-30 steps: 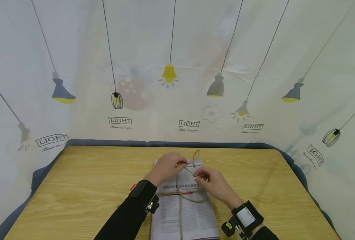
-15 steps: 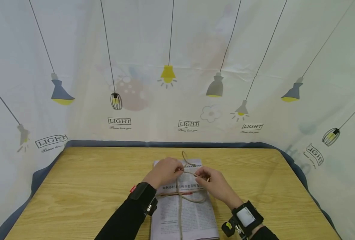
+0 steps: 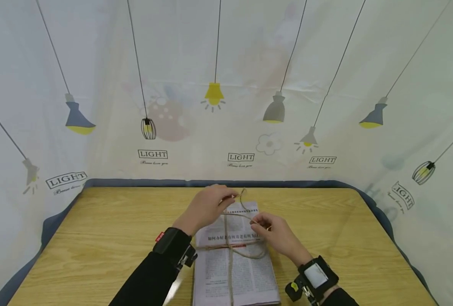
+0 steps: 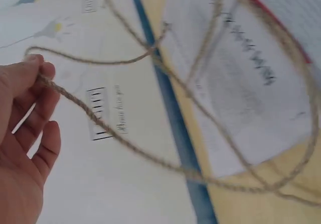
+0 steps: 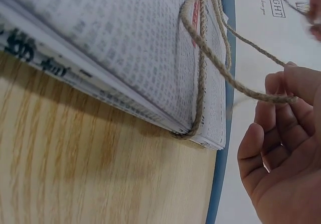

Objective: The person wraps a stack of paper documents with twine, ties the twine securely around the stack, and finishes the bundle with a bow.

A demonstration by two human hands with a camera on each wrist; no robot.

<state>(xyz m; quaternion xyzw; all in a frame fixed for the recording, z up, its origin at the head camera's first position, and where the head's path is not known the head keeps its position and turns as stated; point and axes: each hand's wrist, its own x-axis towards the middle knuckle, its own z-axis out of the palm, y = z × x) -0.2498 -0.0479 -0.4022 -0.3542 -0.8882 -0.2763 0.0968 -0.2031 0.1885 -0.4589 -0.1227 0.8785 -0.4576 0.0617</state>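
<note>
A stack of newspapers [image 3: 215, 280] lies on the table, with brown twine [image 3: 230, 272] crossing over it lengthwise and crosswise. Above the far end of the stack my left hand [image 3: 207, 207] pinches the twine between thumb and fingertips; a loose tail [image 4: 105, 62] trails from that pinch in the left wrist view. My right hand [image 3: 278, 234], over the stack's right edge, pinches another stretch of the twine [image 5: 246, 91]. Between the hands and the crossing, the twine hangs in slack loops. The stack's underside is hidden.
The wooden table [image 3: 115, 242] spreads to both sides of the stack. Behind it hangs a pale cloth [image 3: 196, 51] printed with lamps, its dark blue border [image 3: 165, 183] running along the table's far edge.
My left hand first came slightly nearer the stack, then rose up and away from the right hand, drawing twine with it. The right hand has stayed nearly in place.
</note>
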